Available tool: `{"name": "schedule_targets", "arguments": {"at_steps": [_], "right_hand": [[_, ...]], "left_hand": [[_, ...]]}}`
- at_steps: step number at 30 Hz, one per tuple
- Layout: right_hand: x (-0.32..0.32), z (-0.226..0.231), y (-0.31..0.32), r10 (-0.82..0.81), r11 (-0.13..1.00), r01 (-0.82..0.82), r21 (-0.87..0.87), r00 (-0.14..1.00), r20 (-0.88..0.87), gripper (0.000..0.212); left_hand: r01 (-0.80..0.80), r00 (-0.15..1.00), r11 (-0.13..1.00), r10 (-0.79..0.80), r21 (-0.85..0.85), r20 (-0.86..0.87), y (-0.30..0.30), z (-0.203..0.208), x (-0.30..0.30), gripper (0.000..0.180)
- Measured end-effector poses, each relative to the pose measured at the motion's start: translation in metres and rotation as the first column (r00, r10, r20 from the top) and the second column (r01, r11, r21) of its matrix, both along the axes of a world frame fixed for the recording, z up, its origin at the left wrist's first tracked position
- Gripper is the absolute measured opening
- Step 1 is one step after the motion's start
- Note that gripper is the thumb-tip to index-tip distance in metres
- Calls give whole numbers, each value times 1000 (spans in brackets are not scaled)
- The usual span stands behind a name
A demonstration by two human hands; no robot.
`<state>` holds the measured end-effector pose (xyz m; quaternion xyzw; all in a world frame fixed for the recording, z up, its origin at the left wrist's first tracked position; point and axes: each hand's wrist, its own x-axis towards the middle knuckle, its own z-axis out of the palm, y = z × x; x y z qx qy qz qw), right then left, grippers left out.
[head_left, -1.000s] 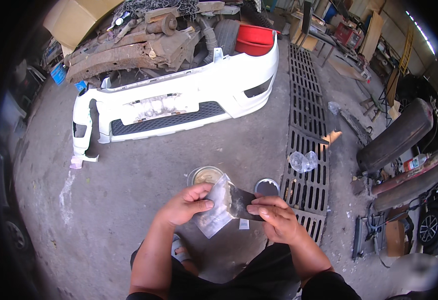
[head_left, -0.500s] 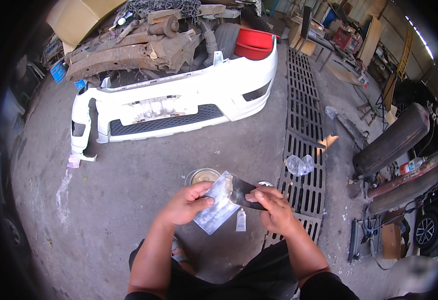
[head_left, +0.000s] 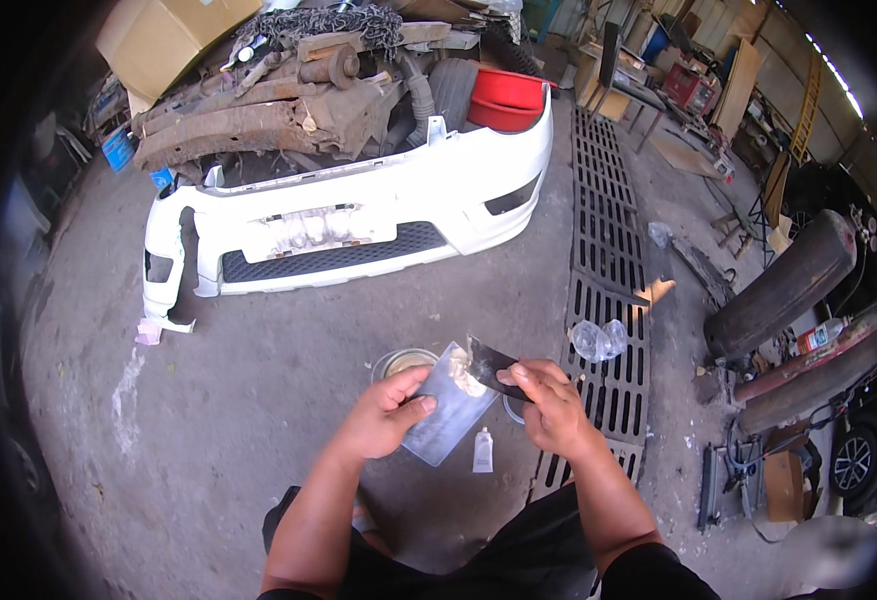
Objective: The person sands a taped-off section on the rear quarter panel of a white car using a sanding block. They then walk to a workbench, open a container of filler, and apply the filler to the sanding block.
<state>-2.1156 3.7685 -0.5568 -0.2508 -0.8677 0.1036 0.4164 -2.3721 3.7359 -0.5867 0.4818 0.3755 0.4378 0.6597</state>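
Note:
My left hand (head_left: 390, 418) grips a flat grey mixing board (head_left: 445, 418) by its left edge, thumb on top. A lump of cream-coloured putty (head_left: 466, 374) lies near the board's upper right edge. In my right hand (head_left: 550, 405) is a dark flat putty spreader (head_left: 488, 365), held between thumb and fingers, its end beside the putty. A round open tin (head_left: 388, 362) with pale contents stands on the floor behind my left hand, partly hidden. Below the board lies a small white tube (head_left: 483, 452). A round lid (head_left: 511, 410) is mostly hidden by my right hand.
A white car bumper (head_left: 358, 262) stands ahead, before a pile of rusty metal parts (head_left: 248, 120) and a red drum (head_left: 506, 100). A slotted drain grate (head_left: 608, 240) runs along the right, with crumpled clear plastic (head_left: 598, 341) on it. Dark cylinders (head_left: 783, 285) lie further right.
The spreader has drawn back to the right from over the board. More of the putty shows, gathered in a lump near the edge. The board has shifted slightly right.

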Motion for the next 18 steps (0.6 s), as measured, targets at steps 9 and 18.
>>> {"name": "schedule_targets", "arguments": {"at_steps": [9, 18], "right_hand": [[7, 3, 3, -79, 997, 76, 29, 993, 84, 78], [33, -16, -3, -319, 807, -83, -585, 772, -549, 79]], "left_hand": [[-15, 1000, 997, 15, 76, 8, 2, 8, 1, 39], [-203, 947, 979, 200, -13, 251, 8, 18, 7, 38]]}}
